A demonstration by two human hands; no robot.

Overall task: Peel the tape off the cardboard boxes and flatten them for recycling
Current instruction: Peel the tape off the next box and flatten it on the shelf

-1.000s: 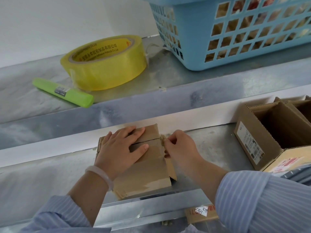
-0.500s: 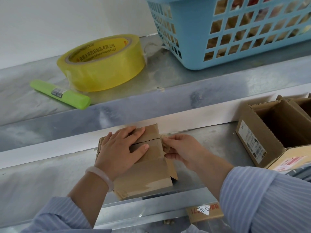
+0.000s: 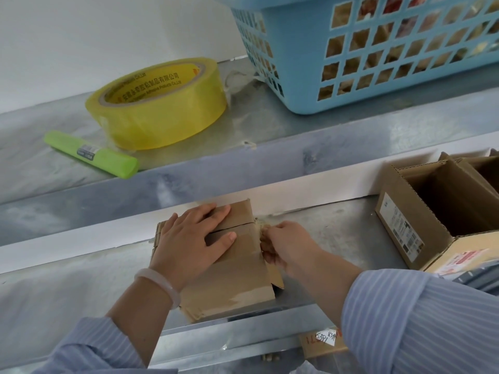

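Observation:
A small brown cardboard box lies on the lower metal shelf, its top flaps closed with clear tape along the seam. My left hand presses flat on the box top, fingers spread across the seam. My right hand is at the box's right edge, its fingers curled and pinching the crumpled end of the tape there. The fingertips are partly hidden behind the tape wad.
An open cardboard box stands at the right of the same shelf. On the upper shelf sit a yellow tape roll, a green marker and a blue plastic basket. A labelled carton shows below.
My right hand has shifted slightly down along the box's right edge while keeping the tape end pinched. The left hand has stayed pressed on the box top.

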